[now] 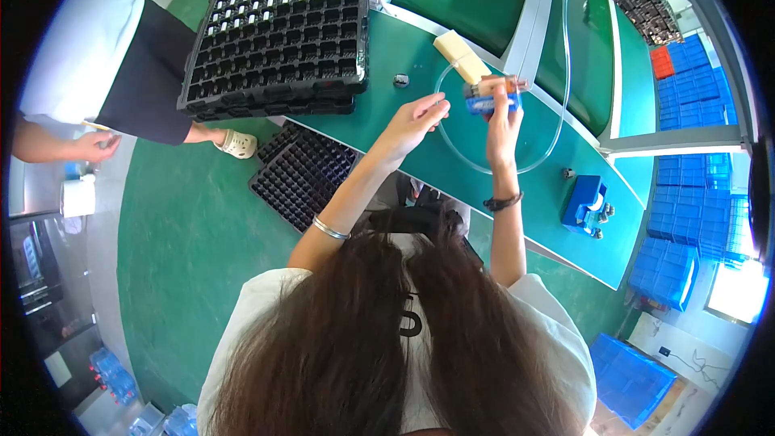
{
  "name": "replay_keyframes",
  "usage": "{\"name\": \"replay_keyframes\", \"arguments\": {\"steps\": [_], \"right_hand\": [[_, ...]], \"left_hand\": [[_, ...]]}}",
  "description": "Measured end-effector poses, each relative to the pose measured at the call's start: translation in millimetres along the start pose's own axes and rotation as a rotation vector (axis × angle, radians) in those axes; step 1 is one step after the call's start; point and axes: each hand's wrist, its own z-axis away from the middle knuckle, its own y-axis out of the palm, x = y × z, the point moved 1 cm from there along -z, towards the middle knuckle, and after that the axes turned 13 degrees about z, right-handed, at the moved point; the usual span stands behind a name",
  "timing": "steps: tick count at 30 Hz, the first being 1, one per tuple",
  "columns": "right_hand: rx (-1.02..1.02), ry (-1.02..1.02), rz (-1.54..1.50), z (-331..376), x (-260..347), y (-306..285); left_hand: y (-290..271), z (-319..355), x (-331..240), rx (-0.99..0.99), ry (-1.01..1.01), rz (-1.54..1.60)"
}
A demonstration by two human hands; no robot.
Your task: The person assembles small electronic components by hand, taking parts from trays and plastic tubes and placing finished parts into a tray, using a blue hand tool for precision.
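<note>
Two stacked black trays [278,28], right hand [502,125] gripping blue tool [491,99]

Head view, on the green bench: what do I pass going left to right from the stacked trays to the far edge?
Stack of black trays → small metal part → left hand → right hand with a blue holder in its grip → small dark knob → blue block.
</note>
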Motion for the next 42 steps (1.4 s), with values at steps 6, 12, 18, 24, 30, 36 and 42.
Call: {"name": "replay_keyframes", "arguments": {"steps": [6,12,18,24,30,36,42], "right_hand": [[-0.07,-0.237,0.451,-86.1,-44.8,1.5],[-0.156,-0.326,0.676,-109.5,-62.0,20.0],[-0.247,-0.415,0.702,-117.7,-61.9,26.7],[-0.331,-0.315,0.708,-105.8,-59.8,31.0],[-0.372,-0.399,0.687,-91.0,-50.2,28.3],[-0.38,-0.451,0.729,-93.9,-44.7,24.2],[-0.32,-0.423,0.786,-95.3,-47.1,25.8]], "left_hand": [[-13.7,12.0,-26.2,0.019,0.095,0.052],[-41.9,30.8,-62.2,-0.151,0.287,0.062],[-59.3,47.9,-66.1,-0.227,0.34,0.176],[-66.3,65.1,-59.9,-0.281,0.322,0.21],[-74.8,77.4,-54.9,-0.322,0.313,0.212],[-78.2,78.5,-52.3,-0.296,0.274,0.227],[-71.0,76.2,-51.5,-0.288,0.279,0.222]]}}
